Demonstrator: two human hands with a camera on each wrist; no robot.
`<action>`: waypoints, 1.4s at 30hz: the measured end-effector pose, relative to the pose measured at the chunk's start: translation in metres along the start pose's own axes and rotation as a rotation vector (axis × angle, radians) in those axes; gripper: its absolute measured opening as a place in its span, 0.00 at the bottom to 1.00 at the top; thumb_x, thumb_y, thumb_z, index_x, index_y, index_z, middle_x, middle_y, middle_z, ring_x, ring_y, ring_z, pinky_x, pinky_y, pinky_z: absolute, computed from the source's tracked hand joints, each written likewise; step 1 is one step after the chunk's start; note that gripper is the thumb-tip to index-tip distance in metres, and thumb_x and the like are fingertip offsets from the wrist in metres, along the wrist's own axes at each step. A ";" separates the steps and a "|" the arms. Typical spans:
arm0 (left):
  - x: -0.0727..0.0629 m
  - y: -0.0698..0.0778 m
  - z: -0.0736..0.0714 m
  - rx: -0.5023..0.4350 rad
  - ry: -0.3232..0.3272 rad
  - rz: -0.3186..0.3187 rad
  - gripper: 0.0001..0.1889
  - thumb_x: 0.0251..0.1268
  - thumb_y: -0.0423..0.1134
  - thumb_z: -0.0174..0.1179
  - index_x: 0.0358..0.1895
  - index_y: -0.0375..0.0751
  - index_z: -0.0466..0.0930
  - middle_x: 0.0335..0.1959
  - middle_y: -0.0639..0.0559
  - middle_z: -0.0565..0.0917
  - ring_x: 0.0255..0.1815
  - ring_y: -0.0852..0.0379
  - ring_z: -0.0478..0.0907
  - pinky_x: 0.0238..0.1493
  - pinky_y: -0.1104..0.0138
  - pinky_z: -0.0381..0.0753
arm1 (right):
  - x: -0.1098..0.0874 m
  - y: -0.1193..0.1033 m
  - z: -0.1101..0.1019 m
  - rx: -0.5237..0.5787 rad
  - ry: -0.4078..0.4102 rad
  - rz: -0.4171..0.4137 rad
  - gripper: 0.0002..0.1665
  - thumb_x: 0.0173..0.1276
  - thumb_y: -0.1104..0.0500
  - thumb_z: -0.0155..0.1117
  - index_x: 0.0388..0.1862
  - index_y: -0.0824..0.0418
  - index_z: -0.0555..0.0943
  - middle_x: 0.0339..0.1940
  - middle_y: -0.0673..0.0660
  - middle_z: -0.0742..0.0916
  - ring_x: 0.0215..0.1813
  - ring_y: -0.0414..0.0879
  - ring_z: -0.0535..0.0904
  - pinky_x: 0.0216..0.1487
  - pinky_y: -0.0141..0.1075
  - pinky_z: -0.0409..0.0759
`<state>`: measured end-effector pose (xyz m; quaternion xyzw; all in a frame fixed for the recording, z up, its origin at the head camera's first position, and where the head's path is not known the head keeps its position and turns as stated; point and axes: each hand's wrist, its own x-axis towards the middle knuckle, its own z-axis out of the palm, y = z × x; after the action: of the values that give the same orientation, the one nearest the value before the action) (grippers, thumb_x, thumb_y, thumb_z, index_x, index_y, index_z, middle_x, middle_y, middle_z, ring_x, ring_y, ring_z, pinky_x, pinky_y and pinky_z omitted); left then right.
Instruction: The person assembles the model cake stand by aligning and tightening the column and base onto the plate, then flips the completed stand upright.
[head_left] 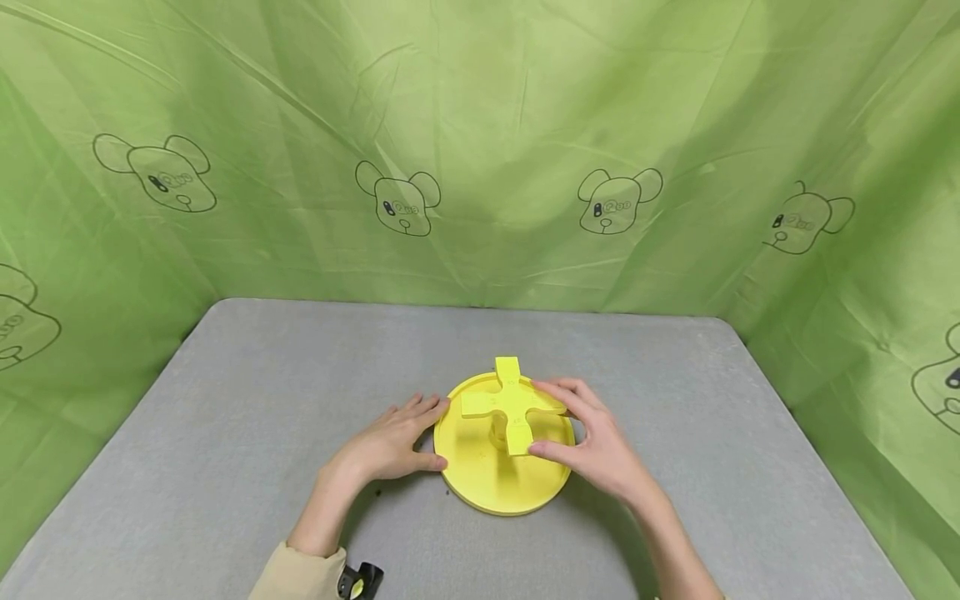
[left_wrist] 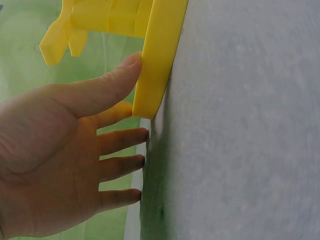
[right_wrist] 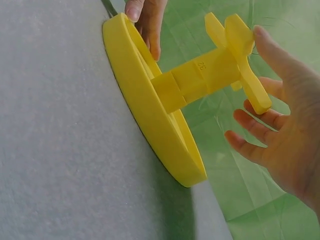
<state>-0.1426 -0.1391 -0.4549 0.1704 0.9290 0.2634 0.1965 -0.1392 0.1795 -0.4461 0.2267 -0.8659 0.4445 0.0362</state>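
Note:
A round yellow base (head_left: 480,487) with a raised rim lies flat on the table. From its middle rises a yellow post (right_wrist: 192,82) made of stacked sections, topped by a yellow cross-shaped piece (head_left: 513,407). My left hand (head_left: 378,446) touches the base's left rim with thumb and index finger, its straight fingers spread towards the table. On the right, my right hand (head_left: 603,446) holds the cross-shaped piece between thumb and index finger, on two neighbouring arms. Its other fingers extend loosely beneath, as the right wrist view shows.
The grey table (head_left: 262,400) extends around the base to rounded back corners. Green fabric (head_left: 480,100) printed with bear faces hangs behind and at both sides. Small dark specks lie near the left wrist, and a black device (head_left: 360,581) is worn at the left cuff.

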 end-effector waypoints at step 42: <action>0.023 0.005 -0.013 0.091 0.169 -0.109 0.29 0.73 0.51 0.63 0.71 0.40 0.75 0.74 0.34 0.73 0.75 0.33 0.70 0.70 0.31 0.70 | 0.006 0.036 -0.018 -0.255 -0.062 0.351 0.31 0.75 0.51 0.66 0.73 0.59 0.75 0.53 0.61 0.88 0.49 0.51 0.86 0.46 0.43 0.87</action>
<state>-0.1677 -0.1308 -0.4483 0.1054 0.9611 0.2232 0.1237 -0.1623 0.2097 -0.4607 0.0797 -0.9420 0.3236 -0.0402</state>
